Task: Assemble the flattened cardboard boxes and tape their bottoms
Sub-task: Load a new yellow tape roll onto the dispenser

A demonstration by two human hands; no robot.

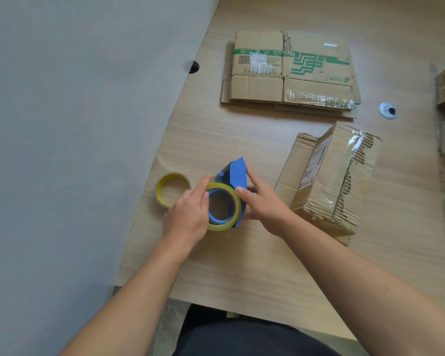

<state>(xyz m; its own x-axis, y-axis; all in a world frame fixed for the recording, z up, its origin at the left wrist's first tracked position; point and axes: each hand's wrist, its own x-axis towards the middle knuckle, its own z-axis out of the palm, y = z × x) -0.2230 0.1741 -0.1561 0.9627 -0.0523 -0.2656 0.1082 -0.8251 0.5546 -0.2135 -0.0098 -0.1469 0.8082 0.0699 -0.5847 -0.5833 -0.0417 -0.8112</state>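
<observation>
Right hand (265,209) is clamped round the blue tape dispenser (236,179), and left hand (188,214) is pinched on its yellow roll (238,206). Bare table (242,273) is left toward the near edge, with the left edge close by. Flattened boxes (290,70) are stacked well beyond both hands.

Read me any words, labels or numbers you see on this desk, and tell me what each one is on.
Nothing can be quoted as it reads.
Flattened cardboard box: green print and a QR code, too blurred to read.
Shipping label on the taped box: print and dark handwriting, too small to read.
Blue tape dispenser, spare tape roll: no text shows.
</observation>
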